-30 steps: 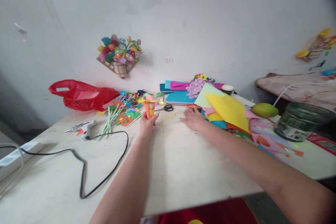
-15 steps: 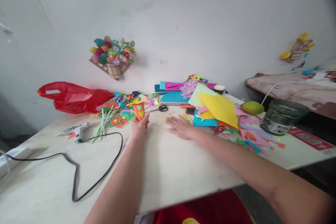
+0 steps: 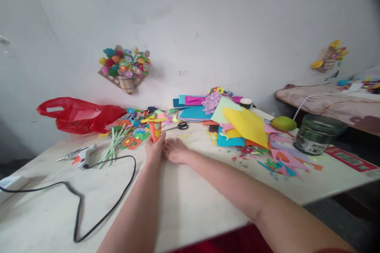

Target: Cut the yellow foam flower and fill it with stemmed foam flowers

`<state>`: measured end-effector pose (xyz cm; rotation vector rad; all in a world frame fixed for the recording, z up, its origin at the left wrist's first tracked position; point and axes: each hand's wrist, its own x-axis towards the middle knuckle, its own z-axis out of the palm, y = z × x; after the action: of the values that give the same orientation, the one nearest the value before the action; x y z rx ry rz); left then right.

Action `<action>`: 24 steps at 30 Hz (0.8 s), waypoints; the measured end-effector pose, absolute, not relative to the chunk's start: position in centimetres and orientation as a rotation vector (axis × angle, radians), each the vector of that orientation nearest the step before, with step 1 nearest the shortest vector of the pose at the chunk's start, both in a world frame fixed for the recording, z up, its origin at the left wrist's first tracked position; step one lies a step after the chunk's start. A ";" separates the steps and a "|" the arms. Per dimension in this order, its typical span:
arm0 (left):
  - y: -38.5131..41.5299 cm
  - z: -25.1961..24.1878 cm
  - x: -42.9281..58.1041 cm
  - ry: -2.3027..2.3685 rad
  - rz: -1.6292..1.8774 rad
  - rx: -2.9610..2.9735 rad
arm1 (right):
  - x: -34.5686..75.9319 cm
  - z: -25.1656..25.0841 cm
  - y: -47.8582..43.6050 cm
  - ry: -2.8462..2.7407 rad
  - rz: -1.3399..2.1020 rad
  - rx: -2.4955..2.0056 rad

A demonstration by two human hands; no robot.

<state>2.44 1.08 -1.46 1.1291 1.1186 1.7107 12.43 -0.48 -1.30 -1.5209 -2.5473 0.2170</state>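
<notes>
My left hand is closed round a small orange foam cup, held upright on the white table. Yellow and green hearts decorate its side, and a yellow piece spreads over its top. Close beside it, my right hand rests low over the tabletop, palm down, with its fingers apart and pointing at the left hand; I see nothing in it. Black-handled scissors lie just behind the hands. Left of the cup are orange foam flowers and pale green sticks.
A white glue gun lies at the left, its black cable looping forward. Behind it sits a red plastic bag. To the right are coloured foam sheets, scraps, a green mango and a glass jar.
My right hand has swept left across the table from near the foam sheets to beside my left hand. The left hand still holds the cup. The view has shifted slightly.
</notes>
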 end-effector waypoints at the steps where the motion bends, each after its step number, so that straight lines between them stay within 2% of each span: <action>1: 1.1 -1.4 2.3 1.112 1.719 1.103 | 12.2 -1.5 -0.2 -2.569 0.208 -1.498; 11: 0.3 -0.6 2.8 1.137 1.644 1.148 | 22.8 -1.6 1.2 -2.279 0.114 -2.016; 15: 0.1 -0.6 2.8 1.172 1.624 1.187 | 24.9 -1.3 0.4 -2.202 -0.080 -2.161; 20: 0.7 -0.9 2.8 1.202 1.570 1.251 | 25.5 -1.1 -0.7 -2.264 -0.410 -2.030; 24: 1.1 -0.8 3.1 1.254 1.513 1.288 | 25.5 -0.3 -1.6 -2.296 -0.477 -1.839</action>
<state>3.13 1.11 -0.80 1.2877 1.2540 1.5131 25.53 -1.56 -0.34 -1.8391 -2.2962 -0.4768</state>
